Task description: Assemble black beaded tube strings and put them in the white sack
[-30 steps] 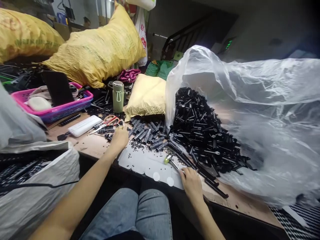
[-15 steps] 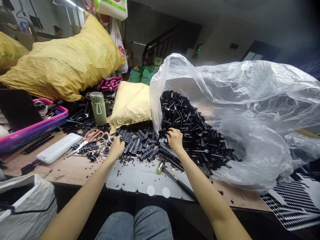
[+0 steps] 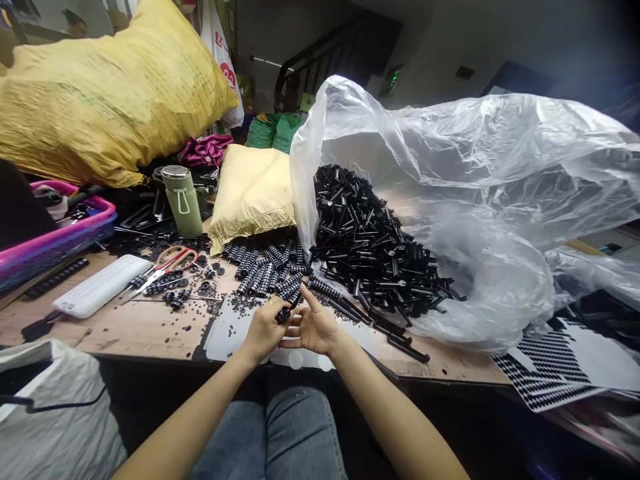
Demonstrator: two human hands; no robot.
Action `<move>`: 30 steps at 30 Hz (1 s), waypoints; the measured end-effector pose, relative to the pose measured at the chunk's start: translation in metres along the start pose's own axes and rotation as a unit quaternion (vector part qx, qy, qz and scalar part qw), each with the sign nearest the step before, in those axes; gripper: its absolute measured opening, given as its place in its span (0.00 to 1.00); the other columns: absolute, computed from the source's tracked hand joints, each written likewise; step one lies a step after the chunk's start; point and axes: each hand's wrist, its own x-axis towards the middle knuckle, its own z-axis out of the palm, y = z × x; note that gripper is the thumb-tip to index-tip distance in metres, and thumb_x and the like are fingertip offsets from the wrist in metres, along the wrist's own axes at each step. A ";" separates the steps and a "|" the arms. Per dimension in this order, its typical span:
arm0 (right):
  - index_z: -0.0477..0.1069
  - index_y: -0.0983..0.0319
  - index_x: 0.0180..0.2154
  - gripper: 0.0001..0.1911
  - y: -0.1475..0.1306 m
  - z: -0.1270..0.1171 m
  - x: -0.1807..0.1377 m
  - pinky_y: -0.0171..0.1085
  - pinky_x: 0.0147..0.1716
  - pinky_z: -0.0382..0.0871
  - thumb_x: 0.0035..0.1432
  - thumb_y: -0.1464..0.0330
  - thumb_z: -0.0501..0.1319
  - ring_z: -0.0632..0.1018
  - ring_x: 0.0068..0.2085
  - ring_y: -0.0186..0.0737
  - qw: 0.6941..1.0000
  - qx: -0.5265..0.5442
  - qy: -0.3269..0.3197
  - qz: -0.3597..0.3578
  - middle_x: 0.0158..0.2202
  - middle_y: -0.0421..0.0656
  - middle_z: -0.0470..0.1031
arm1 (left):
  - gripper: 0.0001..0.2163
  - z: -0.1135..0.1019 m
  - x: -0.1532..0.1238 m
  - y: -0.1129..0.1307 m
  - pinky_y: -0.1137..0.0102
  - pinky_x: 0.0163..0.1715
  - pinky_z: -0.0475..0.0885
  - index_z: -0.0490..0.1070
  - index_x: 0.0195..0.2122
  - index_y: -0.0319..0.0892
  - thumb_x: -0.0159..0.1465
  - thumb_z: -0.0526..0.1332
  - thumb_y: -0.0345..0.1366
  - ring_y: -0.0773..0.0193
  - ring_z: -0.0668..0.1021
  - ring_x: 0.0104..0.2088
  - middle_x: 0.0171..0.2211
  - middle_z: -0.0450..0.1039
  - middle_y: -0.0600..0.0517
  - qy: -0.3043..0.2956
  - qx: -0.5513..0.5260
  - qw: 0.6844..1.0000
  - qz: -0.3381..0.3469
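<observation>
My left hand [image 3: 265,328] is closed around a dark rod-shaped piece [image 3: 283,315], whose round black end sticks out past the fingers. Close against it, my right hand [image 3: 317,327] has its palm turned inward and its fingers stretched apart. Whether the right fingertips touch the piece I cannot tell. Both hands are over a white sheet [image 3: 220,337] at the bench's front edge. Just behind them lies a pile of short black-and-white checkered rolls [image 3: 265,273]. To the right, many slim black parts [image 3: 370,240] spill from a clear plastic bag [image 3: 500,267].
Left of the hands are red-handled scissors [image 3: 167,263], a white oblong case [image 3: 103,285] and a pink basket [image 3: 100,220]. A green bottle [image 3: 184,203] and a cream sack [image 3: 255,190] stand behind. Checkered sheets [image 3: 555,363] overhang the right edge.
My hands, apart before at the rolls and the black parts, have come together near the front edge. The left now grips a dark piece. The mallet seen earlier is no longer visible.
</observation>
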 end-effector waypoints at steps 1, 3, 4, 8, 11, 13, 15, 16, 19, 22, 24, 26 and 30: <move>0.60 0.63 0.23 0.31 0.002 0.001 0.002 0.45 0.35 0.68 0.41 0.39 0.51 0.73 0.29 0.38 1.000 0.007 0.013 0.001 0.25 0.41 0.67 | 0.04 0.002 -0.003 -0.003 0.72 0.31 0.66 0.68 0.31 0.40 0.57 0.55 0.31 0.65 0.72 0.31 0.28 0.70 0.51 -0.003 0.014 1.000 0.008; 0.61 0.63 0.25 0.32 0.008 0.001 0.006 0.44 0.35 0.68 0.41 0.39 0.50 0.71 0.30 0.36 0.999 0.004 0.038 0.002 0.26 0.40 0.66 | 0.05 0.006 -0.010 -0.008 0.71 0.32 0.67 0.68 0.34 0.40 0.57 0.54 0.29 0.65 0.72 0.32 0.31 0.70 0.50 -0.017 0.040 0.999 0.020; 0.62 0.63 0.26 0.31 0.010 0.000 0.008 0.43 0.36 0.68 0.41 0.40 0.51 0.71 0.31 0.36 0.998 -0.012 0.056 -0.015 0.27 0.40 0.66 | 0.06 0.007 -0.014 -0.011 0.71 0.33 0.68 0.67 0.36 0.40 0.58 0.54 0.29 0.65 0.72 0.34 0.32 0.70 0.49 -0.030 0.061 0.997 0.026; 0.61 0.61 0.43 0.35 0.018 -0.015 0.002 0.42 0.44 0.64 0.35 0.50 0.64 0.69 0.44 0.42 0.927 -0.238 0.209 -0.199 0.42 0.45 0.65 | 0.16 0.001 -0.035 -0.022 0.62 0.37 0.67 0.63 0.47 0.38 0.57 0.55 0.30 0.57 0.71 0.39 0.38 0.69 0.44 -0.081 0.247 0.966 0.018; 0.54 0.60 0.53 0.47 0.030 -0.034 -0.010 0.45 0.52 0.57 0.31 0.53 0.67 0.62 0.53 0.47 0.794 -0.460 0.273 -0.290 0.52 0.49 0.57 | 0.15 -0.013 -0.052 -0.029 0.59 0.36 0.67 0.63 0.48 0.39 0.59 0.52 0.28 0.55 0.71 0.38 0.37 0.69 0.44 -0.099 0.315 0.944 0.006; 0.50 0.62 0.56 0.51 0.043 -0.044 -0.015 0.45 0.55 0.53 0.31 0.54 0.67 0.58 0.55 0.49 0.730 -0.555 0.258 -0.303 0.54 0.50 0.55 | 0.14 -0.024 -0.057 -0.031 0.61 0.37 0.67 0.64 0.47 0.39 0.60 0.51 0.29 0.57 0.71 0.38 0.37 0.69 0.45 -0.083 0.249 0.965 0.010; 0.49 0.65 0.57 0.53 0.058 -0.050 -0.018 0.46 0.56 0.51 0.30 0.56 0.68 0.57 0.56 0.50 0.685 -0.616 0.253 -0.297 0.54 0.52 0.55 | 0.11 -0.031 -0.054 -0.030 0.65 0.38 0.68 0.66 0.44 0.40 0.60 0.54 0.33 0.60 0.71 0.38 0.36 0.69 0.47 -0.029 0.136 0.990 -0.006; 0.48 0.66 0.57 0.53 0.065 -0.052 -0.017 0.46 0.56 0.51 0.30 0.57 0.68 0.56 0.56 0.51 0.666 -0.637 0.258 -0.290 0.54 0.52 0.55 | 0.10 -0.032 -0.050 -0.029 0.66 0.39 0.68 0.67 0.41 0.41 0.59 0.56 0.35 0.62 0.72 0.38 0.36 0.68 0.48 0.006 0.082 0.996 -0.023; 0.47 0.65 0.57 0.52 0.082 -0.051 -0.014 0.48 0.54 0.54 0.32 0.59 0.68 0.58 0.55 0.52 0.623 -0.676 0.285 -0.272 0.54 0.52 0.56 | 0.10 -0.024 -0.033 -0.025 0.67 0.42 0.66 0.69 0.37 0.42 0.56 0.59 0.40 0.62 0.72 0.40 0.37 0.68 0.49 0.076 -0.040 0.993 -0.084; 0.45 0.63 0.58 0.55 0.090 -0.048 -0.012 0.52 0.52 0.55 0.31 0.57 0.68 0.59 0.55 0.55 0.602 -0.684 0.314 -0.267 0.55 0.52 0.56 | 0.13 -0.005 -0.017 -0.021 0.68 0.40 0.67 0.66 0.41 0.42 0.59 0.55 0.43 0.65 0.72 0.37 0.33 0.69 0.50 0.095 -0.184 0.966 -0.155; 0.44 0.62 0.58 0.55 0.089 -0.048 -0.013 0.52 0.52 0.55 0.32 0.56 0.68 0.58 0.55 0.55 0.608 -0.675 0.313 -0.275 0.55 0.52 0.55 | 0.15 0.003 -0.011 -0.016 0.73 0.28 0.68 0.63 0.43 0.42 0.60 0.52 0.46 0.69 0.71 0.26 0.26 0.66 0.54 0.106 -0.305 0.922 -0.215; 0.42 0.64 0.58 0.55 0.084 -0.048 -0.018 0.50 0.54 0.55 0.33 0.58 0.68 0.57 0.57 0.53 0.627 -0.657 0.288 -0.304 0.56 0.53 0.54 | 0.18 0.005 -0.008 -0.007 0.78 0.15 0.61 0.62 0.45 0.42 0.59 0.51 0.49 0.74 0.65 0.17 0.22 0.61 0.58 0.095 -0.404 0.869 -0.270; 0.39 0.65 0.59 0.57 0.065 -0.039 -0.029 0.49 0.56 0.53 0.33 0.55 0.68 0.54 0.59 0.51 0.647 -0.624 0.207 -0.385 0.57 0.54 0.50 | 0.25 -0.006 -0.007 0.016 0.82 0.07 0.49 0.59 0.51 0.43 0.55 0.55 0.50 0.77 0.56 0.10 0.17 0.57 0.61 0.002 -0.465 0.815 -0.346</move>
